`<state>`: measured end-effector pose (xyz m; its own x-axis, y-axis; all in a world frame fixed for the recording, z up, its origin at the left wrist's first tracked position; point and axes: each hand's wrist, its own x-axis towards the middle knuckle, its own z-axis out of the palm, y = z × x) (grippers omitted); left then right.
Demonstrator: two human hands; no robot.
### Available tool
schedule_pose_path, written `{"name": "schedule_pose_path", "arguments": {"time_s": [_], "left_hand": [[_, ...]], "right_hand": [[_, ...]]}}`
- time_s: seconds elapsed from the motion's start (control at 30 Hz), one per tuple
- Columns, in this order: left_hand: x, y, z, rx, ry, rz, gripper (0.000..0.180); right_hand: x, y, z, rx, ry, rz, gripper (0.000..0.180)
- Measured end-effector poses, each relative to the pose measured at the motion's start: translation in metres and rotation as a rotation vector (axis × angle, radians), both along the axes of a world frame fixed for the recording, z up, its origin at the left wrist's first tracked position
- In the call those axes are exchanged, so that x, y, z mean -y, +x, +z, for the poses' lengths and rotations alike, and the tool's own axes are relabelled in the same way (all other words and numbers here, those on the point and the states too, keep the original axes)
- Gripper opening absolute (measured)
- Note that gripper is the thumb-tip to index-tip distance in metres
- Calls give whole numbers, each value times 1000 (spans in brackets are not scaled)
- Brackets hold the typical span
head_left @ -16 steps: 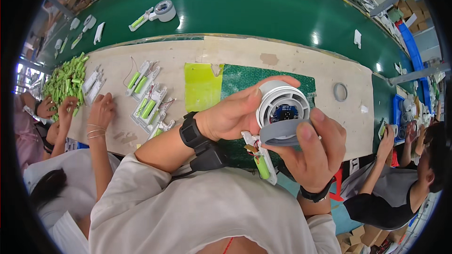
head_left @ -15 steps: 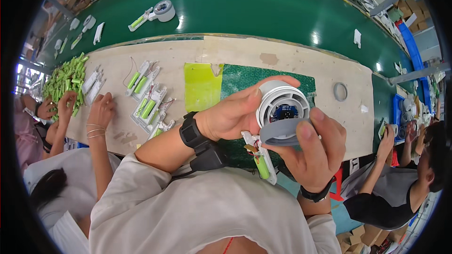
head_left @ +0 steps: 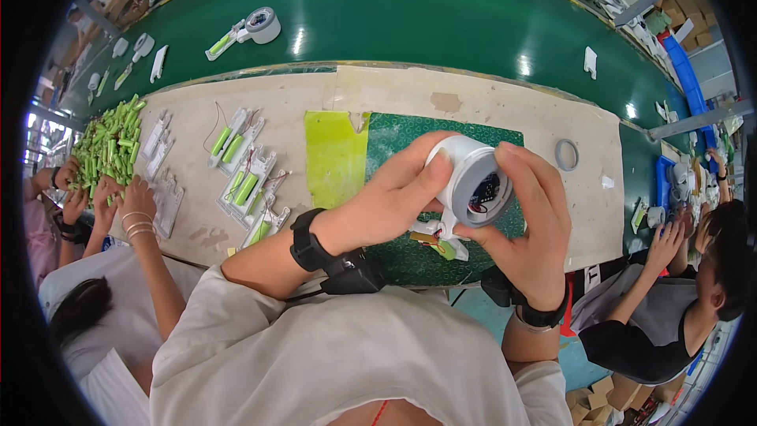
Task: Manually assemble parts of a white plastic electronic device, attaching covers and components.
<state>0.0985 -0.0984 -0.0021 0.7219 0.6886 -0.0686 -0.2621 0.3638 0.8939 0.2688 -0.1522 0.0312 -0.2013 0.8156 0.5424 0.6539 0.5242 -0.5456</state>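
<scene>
From my remote seat the scene reads bright and evenly lit, with light falling from overhead. Two white glare spots sit on the green conveyor belt [head_left: 441,16] (one near the middle, one further right), and the surface shines around them. Shadows on the pale worktable [head_left: 473,106] are soft and short. The fisheye bends the table edge and belt into arcs, and a black rim frames the circle. Focus holds well in the centre; detail near the rim is small and smeared.
</scene>
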Motion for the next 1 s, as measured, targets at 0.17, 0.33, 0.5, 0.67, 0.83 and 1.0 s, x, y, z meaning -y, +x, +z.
{"name": "schedule_pose_path", "arguments": {"time_s": [0.17,0.33,0.5,0.67,0.83,1.0], "left_hand": [[7,2,-10,30,241,143,59],[9,-1,-6,-73,368,238,70],[15,-3,4,-176,678,171,84],[22,-3,10,-183,1105,321,86],[22,1,17,-233,1204,362,83],[20,5,21,-299,1372,330,82]], "right_hand": [[2,-3,2,7,-45,31,67],[7,3,1,99,-35,84,61],[5,-26,-13,-969,-367,38,77],[15,-23,-5,-1033,-624,202,88],[14,-26,-3,-1061,-561,141,78],[12,-22,-2,-964,-442,4,65]]}}
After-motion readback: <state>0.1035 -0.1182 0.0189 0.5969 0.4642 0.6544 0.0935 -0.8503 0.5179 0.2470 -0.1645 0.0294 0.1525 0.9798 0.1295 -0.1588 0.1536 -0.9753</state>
